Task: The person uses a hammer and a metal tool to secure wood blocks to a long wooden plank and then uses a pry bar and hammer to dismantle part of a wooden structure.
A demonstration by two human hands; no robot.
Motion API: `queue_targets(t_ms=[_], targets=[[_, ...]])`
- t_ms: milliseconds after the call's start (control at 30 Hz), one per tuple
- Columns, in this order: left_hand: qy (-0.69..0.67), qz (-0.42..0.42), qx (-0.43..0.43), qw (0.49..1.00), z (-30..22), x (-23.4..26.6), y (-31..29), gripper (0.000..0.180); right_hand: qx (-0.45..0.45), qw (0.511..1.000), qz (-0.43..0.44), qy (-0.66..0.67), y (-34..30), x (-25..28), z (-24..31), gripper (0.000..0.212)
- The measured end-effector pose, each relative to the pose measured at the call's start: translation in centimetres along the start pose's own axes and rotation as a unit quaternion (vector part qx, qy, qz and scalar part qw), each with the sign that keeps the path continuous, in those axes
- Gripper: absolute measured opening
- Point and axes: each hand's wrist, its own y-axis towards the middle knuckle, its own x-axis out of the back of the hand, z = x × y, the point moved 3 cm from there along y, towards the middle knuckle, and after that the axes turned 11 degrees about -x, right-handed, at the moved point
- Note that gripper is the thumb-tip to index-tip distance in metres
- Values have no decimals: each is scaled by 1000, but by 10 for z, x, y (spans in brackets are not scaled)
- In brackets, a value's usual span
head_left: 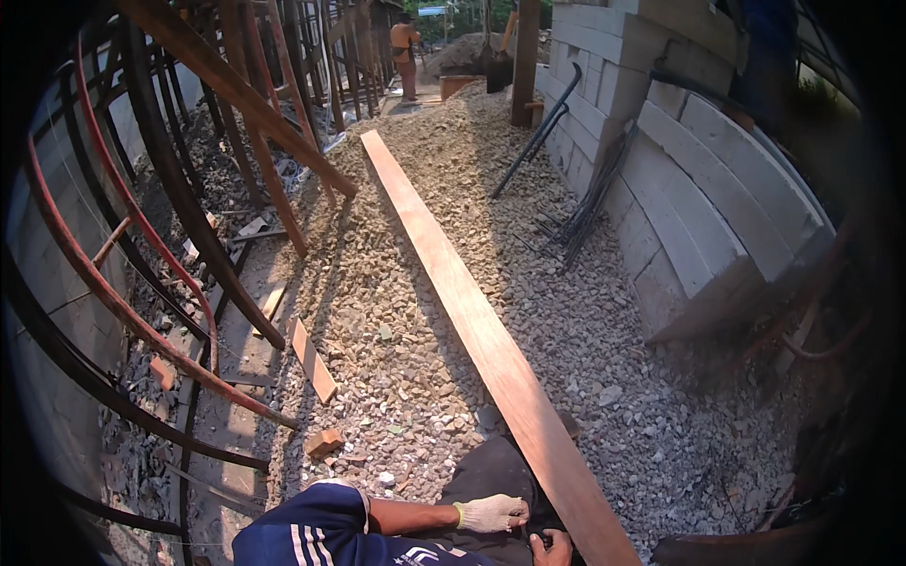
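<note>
A long, flat wooden plank [472,321] runs from the near right to the far middle over the gravel. Its near end lies beside my legs. My left hand [493,514], in a pale knitted glove, rests over my dark trousers [491,472] with its fingers curled in; whatever it may hold is hidden. Bare and partly cut off by the lower edge, my right hand [552,549] is close against the plank's left edge. Its thumb and fingers are bent together, and I cannot make out anything between them.
Gravel [377,349] covers the ground. Wooden props and red metal bars [123,302] line the left. Wood offcuts [311,360] and a brick piece [324,443] lie nearby. At right stand stacked pale blocks [698,217], with steel rods [595,208]. A person [406,52] stands far off.
</note>
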Motion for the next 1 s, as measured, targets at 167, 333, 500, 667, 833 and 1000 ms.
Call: queue_targets(t_ms=[167,333,500,667,833,1000], targets=[[-7,6,-24,1000,0,0,3,25,-121,972,200,-23,-14,-14,-39,49],[-10,-9,-26,1000,0,3,1,23,-90,988,111,-57,-3,-7,-13,42],[-44,0,1,999,-1,5,1,22,-76,986,-2,-151,2,-4,-19,38],[-33,-1,-9,999,-3,6,5,23,-118,975,70,-175,-7,-4,-42,41],[-43,2,-9,999,7,0,6,23,-151,969,98,-171,-4,-8,-47,40],[-35,2,-21,999,11,1,6,24,-98,961,179,-189,-4,9,0,32]])
